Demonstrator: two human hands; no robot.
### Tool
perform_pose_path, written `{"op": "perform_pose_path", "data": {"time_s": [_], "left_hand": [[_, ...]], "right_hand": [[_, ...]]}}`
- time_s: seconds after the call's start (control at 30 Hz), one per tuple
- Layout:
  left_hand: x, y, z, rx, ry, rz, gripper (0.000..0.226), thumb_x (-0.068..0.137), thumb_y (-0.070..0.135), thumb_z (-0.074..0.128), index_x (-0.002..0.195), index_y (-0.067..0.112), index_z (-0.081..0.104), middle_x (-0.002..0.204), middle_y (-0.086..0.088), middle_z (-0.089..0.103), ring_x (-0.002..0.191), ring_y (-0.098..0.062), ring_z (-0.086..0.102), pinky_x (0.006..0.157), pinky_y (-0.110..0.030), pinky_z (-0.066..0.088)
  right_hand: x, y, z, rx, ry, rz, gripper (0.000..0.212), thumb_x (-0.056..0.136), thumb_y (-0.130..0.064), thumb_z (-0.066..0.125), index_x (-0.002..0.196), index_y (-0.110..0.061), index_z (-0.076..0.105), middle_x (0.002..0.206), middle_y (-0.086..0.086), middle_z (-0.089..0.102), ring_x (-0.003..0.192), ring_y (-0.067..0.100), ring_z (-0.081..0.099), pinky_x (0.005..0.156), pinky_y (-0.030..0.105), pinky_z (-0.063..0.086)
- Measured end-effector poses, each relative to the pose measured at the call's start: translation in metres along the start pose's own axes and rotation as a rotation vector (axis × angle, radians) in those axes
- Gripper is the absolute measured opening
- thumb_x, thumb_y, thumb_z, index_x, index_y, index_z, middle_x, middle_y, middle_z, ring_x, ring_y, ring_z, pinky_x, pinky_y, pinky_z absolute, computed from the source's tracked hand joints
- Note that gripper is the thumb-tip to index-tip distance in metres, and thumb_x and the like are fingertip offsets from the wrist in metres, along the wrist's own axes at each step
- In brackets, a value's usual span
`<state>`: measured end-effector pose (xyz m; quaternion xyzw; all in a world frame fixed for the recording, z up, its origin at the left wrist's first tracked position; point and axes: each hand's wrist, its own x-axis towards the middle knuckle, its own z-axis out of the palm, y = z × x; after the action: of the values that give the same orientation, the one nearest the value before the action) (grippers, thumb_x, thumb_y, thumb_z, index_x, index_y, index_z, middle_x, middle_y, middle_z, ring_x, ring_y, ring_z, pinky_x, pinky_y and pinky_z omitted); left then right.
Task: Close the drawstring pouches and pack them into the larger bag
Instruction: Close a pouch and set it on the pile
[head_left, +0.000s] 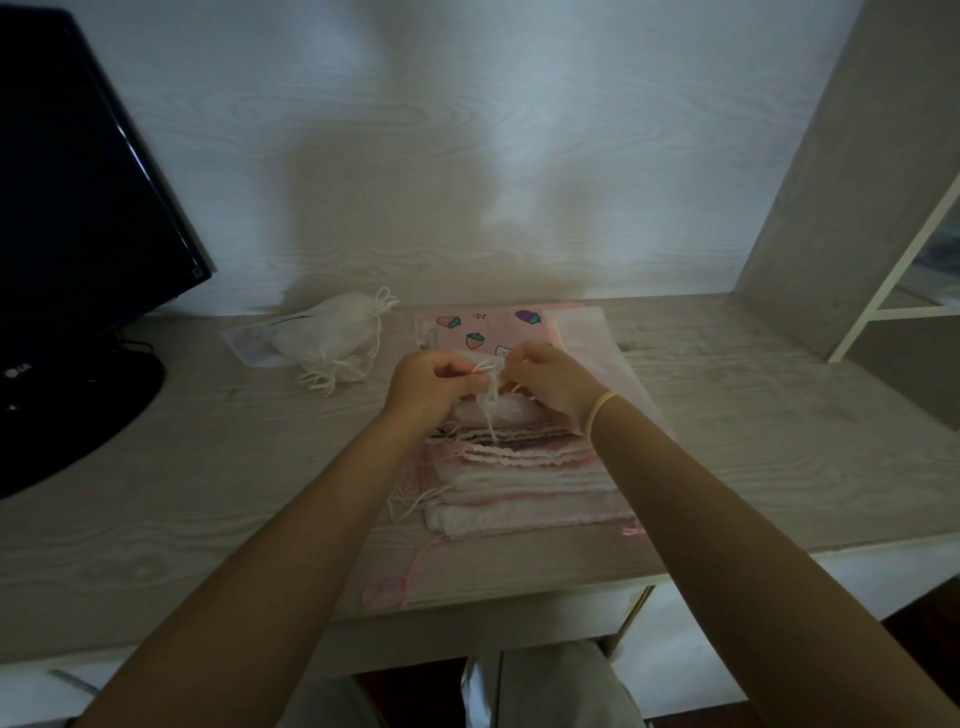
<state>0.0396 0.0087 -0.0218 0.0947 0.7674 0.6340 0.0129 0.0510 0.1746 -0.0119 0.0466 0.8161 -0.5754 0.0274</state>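
Both my forearms bare, no sleeves in frame. Left hand (426, 384): no ring, watch or band visible. Right hand (550, 382): nothing on the fingers that I can make out. Right wrist has one thin pale band (602, 410), plain loop like a hair tie or rubber band, sits snug just behind the hand. Lower edge of frame: my legs in light grey trousers (550, 686), loose fabric, one lengthwise seam visible.

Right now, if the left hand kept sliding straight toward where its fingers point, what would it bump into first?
Most likely the right hand. The left hand points rightward at it, both pinching the white drawstring of one pouch, with only that cord between them. Depth is hard to judge.
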Motion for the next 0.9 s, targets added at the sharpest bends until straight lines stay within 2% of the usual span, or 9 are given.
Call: {"op": "perform_pose_path", "data": {"time_s": [0.1,0.2,0.3,0.43,0.63,0.67,0.73,0.8,0.9], "left_hand": [[0.001,-0.004,0.001,0.029,-0.001,-0.04,0.01,0.079,0.007,0.079,0.08,0.014,0.071,0.075,0.0,0.072,0.06,-0.008,0.068,0.052,-0.025,0.055],[0.002,-0.007,0.002,0.053,0.009,-0.066,0.007,0.08,0.01,0.078,0.083,0.009,0.072,0.075,-0.003,0.072,0.062,-0.01,0.067,0.056,-0.029,0.057],[0.002,-0.01,0.0,0.056,0.017,-0.081,0.009,0.081,0.012,0.078,0.086,0.007,0.073,0.077,-0.005,0.072,0.063,-0.011,0.067,0.058,-0.029,0.058],[0.002,-0.009,0.001,0.092,0.02,-0.066,0.006,0.08,0.013,0.079,0.079,0.013,0.073,0.078,-0.004,0.073,0.067,-0.015,0.068,0.06,-0.026,0.057],[0.001,-0.014,0.0,0.12,0.028,-0.06,0.007,0.082,0.017,0.078,0.076,0.02,0.075,0.078,-0.001,0.074,0.073,-0.015,0.07,0.073,-0.028,0.057],[0.001,-0.014,0.0,0.12,0.043,-0.062,0.006,0.083,0.018,0.076,0.078,0.019,0.075,0.078,-0.001,0.075,0.073,-0.014,0.07,0.072,-0.026,0.057],[0.003,-0.016,-0.002,0.123,0.118,-0.075,0.007,0.085,0.021,0.074,0.08,0.016,0.075,0.078,-0.001,0.074,0.069,-0.013,0.07,0.068,-0.025,0.057],[0.005,-0.018,-0.003,0.074,0.204,-0.122,0.012,0.087,0.022,0.073,0.082,0.011,0.075,0.077,-0.004,0.073,0.063,-0.014,0.068,0.064,-0.027,0.058],[0.005,-0.021,0.002,0.02,0.235,-0.162,0.011,0.087,0.019,0.073,0.08,0.011,0.073,0.072,-0.004,0.072,0.059,-0.015,0.066,0.063,-0.029,0.059]], "right_hand": [[0.001,-0.003,0.004,-0.071,0.094,-0.034,0.018,0.088,-0.016,0.052,0.087,-0.003,0.064,0.079,0.007,0.066,0.072,0.019,0.054,0.069,0.03,0.045],[-0.001,-0.006,0.004,-0.077,0.035,-0.013,0.021,0.083,-0.02,0.052,0.079,-0.006,0.068,0.077,0.011,0.064,0.07,0.02,0.052,0.069,0.033,0.043],[-0.002,-0.007,0.001,0.112,0.026,0.037,0.016,0.081,-0.015,0.054,0.078,-0.005,0.067,0.075,0.008,0.067,0.072,0.022,0.059,0.076,0.036,0.046],[-0.003,-0.006,-0.004,0.372,-0.01,0.121,0.025,0.086,-0.011,0.049,0.061,-0.012,0.049,0.066,0.006,0.059,0.064,0.02,0.055,0.073,0.031,0.043],[0.001,-0.01,-0.009,0.731,-0.014,0.02,0.028,0.093,-0.015,0.053,0.066,-0.012,0.047,0.063,0.006,0.059,0.076,0.022,0.063,0.092,0.042,0.049],[-0.001,-0.011,-0.01,0.808,-0.044,-0.001,0.033,0.094,-0.012,0.05,0.062,-0.012,0.043,0.06,0.008,0.056,0.067,0.021,0.063,0.089,0.041,0.051],[-0.005,-0.014,-0.01,0.843,-0.108,-0.01,0.041,0.095,-0.01,0.047,0.057,-0.016,0.031,0.048,0.004,0.039,0.043,0.017,0.045,0.066,0.034,0.051],[-0.009,-0.013,-0.007,0.666,-0.132,-0.008,0.043,0.095,-0.01,0.045,0.059,-0.021,0.024,0.046,-0.002,0.022,0.039,0.014,0.02,0.045,0.025,0.028],[-0.01,-0.011,0.002,0.375,-0.027,0.005,0.035,0.094,-0.009,0.048,0.065,-0.019,0.032,0.051,-0.001,0.026,0.043,0.014,0.02,0.043,0.024,0.018]]}}
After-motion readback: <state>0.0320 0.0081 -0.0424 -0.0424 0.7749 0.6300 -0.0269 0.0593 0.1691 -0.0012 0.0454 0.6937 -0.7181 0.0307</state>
